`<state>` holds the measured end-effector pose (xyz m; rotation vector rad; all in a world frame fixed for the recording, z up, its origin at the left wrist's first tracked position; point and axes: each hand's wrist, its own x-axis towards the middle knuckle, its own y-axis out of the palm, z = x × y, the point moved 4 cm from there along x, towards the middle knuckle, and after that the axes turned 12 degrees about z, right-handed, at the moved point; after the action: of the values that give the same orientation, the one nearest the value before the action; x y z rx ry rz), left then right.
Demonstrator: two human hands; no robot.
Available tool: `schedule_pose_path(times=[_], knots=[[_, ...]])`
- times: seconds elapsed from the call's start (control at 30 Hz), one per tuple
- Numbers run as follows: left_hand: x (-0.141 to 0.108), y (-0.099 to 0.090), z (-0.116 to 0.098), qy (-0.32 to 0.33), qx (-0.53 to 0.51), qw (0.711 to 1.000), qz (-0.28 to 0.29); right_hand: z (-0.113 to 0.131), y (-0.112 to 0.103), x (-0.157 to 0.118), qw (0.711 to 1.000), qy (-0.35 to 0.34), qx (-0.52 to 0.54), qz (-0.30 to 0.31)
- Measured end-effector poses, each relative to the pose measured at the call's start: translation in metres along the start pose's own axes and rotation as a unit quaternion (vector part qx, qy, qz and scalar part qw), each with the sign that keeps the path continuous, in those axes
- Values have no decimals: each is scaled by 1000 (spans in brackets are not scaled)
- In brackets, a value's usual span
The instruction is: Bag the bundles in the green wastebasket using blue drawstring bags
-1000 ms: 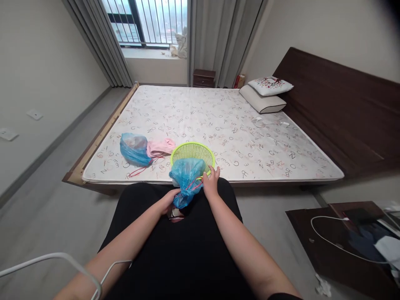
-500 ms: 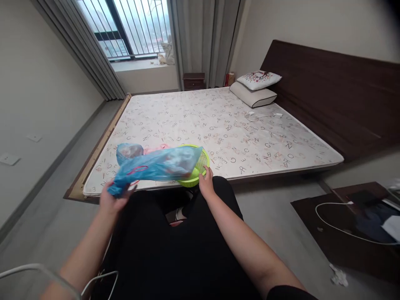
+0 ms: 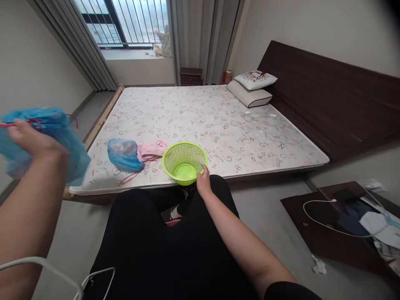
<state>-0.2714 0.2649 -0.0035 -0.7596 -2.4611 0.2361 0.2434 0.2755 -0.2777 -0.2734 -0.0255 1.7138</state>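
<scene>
Raised at the far left, my left hand [image 3: 39,139] grips a blue plastic bag [image 3: 67,143] with a red drawstring. My right hand [image 3: 203,179] holds the near right rim of a green plastic basket [image 3: 184,155], thumb and fingers on the rim. The basket stands upright at the mattress's near edge, with nothing seen inside. Left of it lies a pink cloth [image 3: 152,150], touching a second blue bag [image 3: 125,155] with something pale inside.
The mattress [image 3: 193,112] carries two stacked pillows [image 3: 250,91] and a white cable near the headboard [image 3: 312,83]. A dark low table [image 3: 312,212] with a cable and a mask stands at right. White cables cross at lower left.
My left hand has swung left and up with the blue bag, away from above the basket, uncovering the basket's inside and the pink cloth. My right hand stays at the rim.
</scene>
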Motion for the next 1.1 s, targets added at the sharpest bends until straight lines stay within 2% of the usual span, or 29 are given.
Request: schedule_pose_path(times=[0.03,0.07,0.13,0.17,0.23,0.3,0.4,0.47,0.57,0.63,0.7,0.9,1.1], knots=[[-6,8,10,-29,19,998,-43,0,0,0,1000,1,3,1],[-15,18,23,-71,76,994,-45,0,0,-1,1000,3,6,0],[-45,42,53,-101,140,984,40,1,0,-2,1000,4,9,-4],[-65,54,71,-115,164,975,101,1,0,-2,1000,4,10,-7],[-114,77,109,-135,241,918,284,2,-1,-3,1000,4,9,-9],[-165,90,140,-148,277,868,385,1,-1,-3,1000,5,12,-10],[-221,100,167,-136,328,811,464,0,-2,-2,1000,0,16,-9],[-240,105,174,-107,350,790,492,0,-1,-1,1000,-7,11,-2],[-248,107,181,-81,382,756,525,0,0,1,1000,-9,3,0],[-246,107,189,-85,404,730,545,0,1,1,1000,-8,-3,-1],[-241,104,199,-97,414,716,554,0,1,1,1000,-9,-9,-1],[-233,105,220,-93,405,725,550,-3,-1,4,1000,-4,15,-23],[-234,112,225,-72,396,725,560,-17,-9,10,983,45,160,-84]])
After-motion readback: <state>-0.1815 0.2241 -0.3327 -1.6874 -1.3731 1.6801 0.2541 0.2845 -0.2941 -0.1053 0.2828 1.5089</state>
